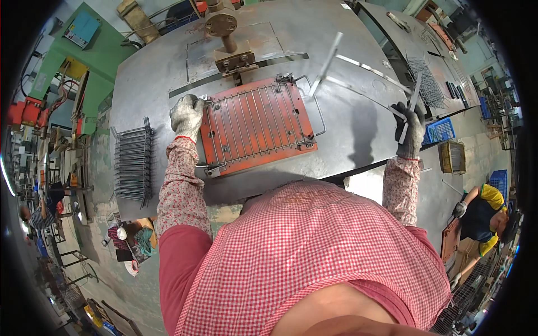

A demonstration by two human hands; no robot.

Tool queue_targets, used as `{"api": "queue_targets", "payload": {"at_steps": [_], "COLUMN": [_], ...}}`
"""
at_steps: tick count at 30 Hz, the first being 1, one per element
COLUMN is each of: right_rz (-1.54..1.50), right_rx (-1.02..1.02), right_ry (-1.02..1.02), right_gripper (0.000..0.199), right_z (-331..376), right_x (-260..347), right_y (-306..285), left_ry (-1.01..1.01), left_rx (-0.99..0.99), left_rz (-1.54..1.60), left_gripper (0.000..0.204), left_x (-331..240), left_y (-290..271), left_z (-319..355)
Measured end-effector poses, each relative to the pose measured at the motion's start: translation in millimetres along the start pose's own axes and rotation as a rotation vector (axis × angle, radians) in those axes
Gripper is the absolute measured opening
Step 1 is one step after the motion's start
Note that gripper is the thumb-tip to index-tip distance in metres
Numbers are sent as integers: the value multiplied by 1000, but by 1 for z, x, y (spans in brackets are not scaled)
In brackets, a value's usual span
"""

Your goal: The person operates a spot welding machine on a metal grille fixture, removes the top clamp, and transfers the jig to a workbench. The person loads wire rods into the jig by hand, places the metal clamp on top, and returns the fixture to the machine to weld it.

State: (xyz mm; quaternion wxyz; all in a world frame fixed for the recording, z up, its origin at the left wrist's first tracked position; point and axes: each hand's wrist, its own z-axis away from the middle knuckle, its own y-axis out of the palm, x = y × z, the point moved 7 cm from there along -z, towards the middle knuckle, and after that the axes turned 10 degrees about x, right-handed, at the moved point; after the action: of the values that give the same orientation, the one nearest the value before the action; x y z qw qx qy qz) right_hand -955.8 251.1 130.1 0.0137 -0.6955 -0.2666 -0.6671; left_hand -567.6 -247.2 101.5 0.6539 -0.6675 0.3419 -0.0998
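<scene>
A red fixture plate [260, 155] lies on the steel table, carrying a wire rack [255, 115] of parallel rods with a bent wire loop [320, 112] at its right side. At the plate's upper left corner is my left hand [186, 115] in a grey-white glove, its fingers curled in; what they hold there is hidden. Out to the right, my gloved right hand [412, 131] grips a frame of flat metal bars [364, 67]. That frame is tilted and held above the table, its far end near the rack.
Just beyond the plate stands a press head [234, 59] on a column. A pile of wire racks [133, 162] lies at the table's left. Rightward are loose wire mesh [427, 84], a blue basket [440, 131] and a co-worker [485, 215]. A green machine [73, 61] stands at the far left.
</scene>
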Motion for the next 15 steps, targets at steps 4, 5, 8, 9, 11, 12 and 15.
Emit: {"api": "queue_targets", "payload": {"at_steps": [4,5,8,9,11,12,15], "right_rz": [-103,-8,934,1243,1333,1228,1207], "right_rx": [-147,-173,-276,-303,-257,-142,366], "right_ry": [30,103,231,239,-426,-266,-119], "right_gripper": [28,30,50,64,71,70,62], "right_z": [-7,-3,2,7,9,-5,-14], "right_x": [-66,-81,-65,-46,-28,-50,-98], "right_y": [-50,-57,-22,4,42,54,166], "left_ry": [-63,-58,-227,-218,-228,-212,-177], "left_rx": [25,28,93,103,34,-1,-47], "left_rz": [272,272,289,290,185,149,155], "left_gripper": [28,28,28,28,27,27,26], "left_x": [-2,-6,18,15,3,-11,-11], "left_y": [7,7,29,33,25,19,20], "left_z": [3,4,11,12,19,24,31]}}
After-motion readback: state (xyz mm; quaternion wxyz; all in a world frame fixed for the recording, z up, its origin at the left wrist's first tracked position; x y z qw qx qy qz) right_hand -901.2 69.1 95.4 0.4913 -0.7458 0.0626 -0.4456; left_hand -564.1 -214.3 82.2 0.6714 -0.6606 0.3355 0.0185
